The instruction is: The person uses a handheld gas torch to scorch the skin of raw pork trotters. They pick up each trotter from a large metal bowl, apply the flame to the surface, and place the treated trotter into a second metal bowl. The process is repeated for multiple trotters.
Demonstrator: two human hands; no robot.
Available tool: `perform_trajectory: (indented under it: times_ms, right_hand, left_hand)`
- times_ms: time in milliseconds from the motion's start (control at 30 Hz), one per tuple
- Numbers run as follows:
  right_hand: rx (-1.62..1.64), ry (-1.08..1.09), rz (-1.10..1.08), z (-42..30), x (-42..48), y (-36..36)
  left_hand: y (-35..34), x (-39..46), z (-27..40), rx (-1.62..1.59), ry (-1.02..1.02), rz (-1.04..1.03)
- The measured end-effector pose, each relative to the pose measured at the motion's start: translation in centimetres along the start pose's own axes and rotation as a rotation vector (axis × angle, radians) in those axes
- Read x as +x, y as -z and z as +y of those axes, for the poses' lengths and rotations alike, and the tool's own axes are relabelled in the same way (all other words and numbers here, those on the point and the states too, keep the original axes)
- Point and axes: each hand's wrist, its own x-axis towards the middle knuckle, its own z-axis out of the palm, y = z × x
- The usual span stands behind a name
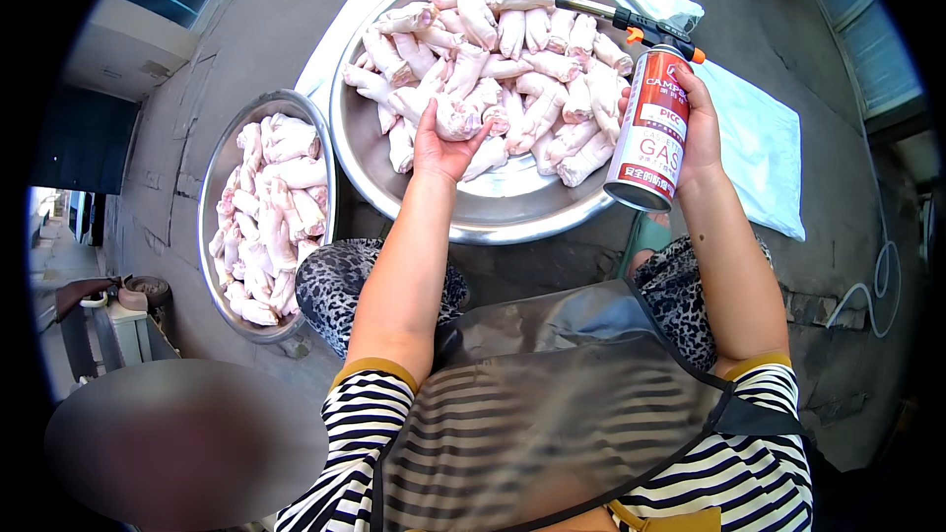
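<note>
My right hand (698, 125) is closed around a red and white gas canister (647, 129) with a blowtorch head (628, 18) on top. The torch's metal nozzle points left over the large steel basin (510, 225); whether it burns cannot be told. Many pale pig's trotters (543, 111) are heaped in that basin. My left hand (447, 148), palm up with thumb and fingers spread, supports one trotter (443, 112) by its cut end at the near side of the heap. More trotters (277, 225) fill a smaller steel basin (207, 236) at the left.
White plastic sheeting (754, 148) lies beneath and behind the large basin on the concrete ground. A pale hose (887, 266) coils at the right. Machinery with a wheel (148, 288) stands at the left. My knees, in patterned cloth, are close to the basins; a blurred patch covers the lower left.
</note>
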Motion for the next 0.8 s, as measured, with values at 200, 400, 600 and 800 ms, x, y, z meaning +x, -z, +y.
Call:
perform_trajectory:
  times_ms: [200, 400, 600, 800]
  right_hand:
    - [0.041, -0.016, -0.112, 0.9, -0.8, -1.3]
    - [-0.019, -0.044, -0.166, 1.2, -1.7, -0.6]
    - [-0.090, -0.091, -0.167, 1.7, -1.9, 0.1]
    - [-0.209, -0.182, -0.147, 2.2, -2.9, -0.2]
  left_hand:
    - [-2.5, -6.5, 9.4, 0.389, 0.090, -0.137]
    - [-6.5, -11.0, 12.7, 1.463, -0.538, -0.026]
    - [-4.5, -11.4, 11.8, 2.198, -1.180, 0.033]
    - [-4.1, -10.9, 11.8, 2.249, -1.276, 0.016]
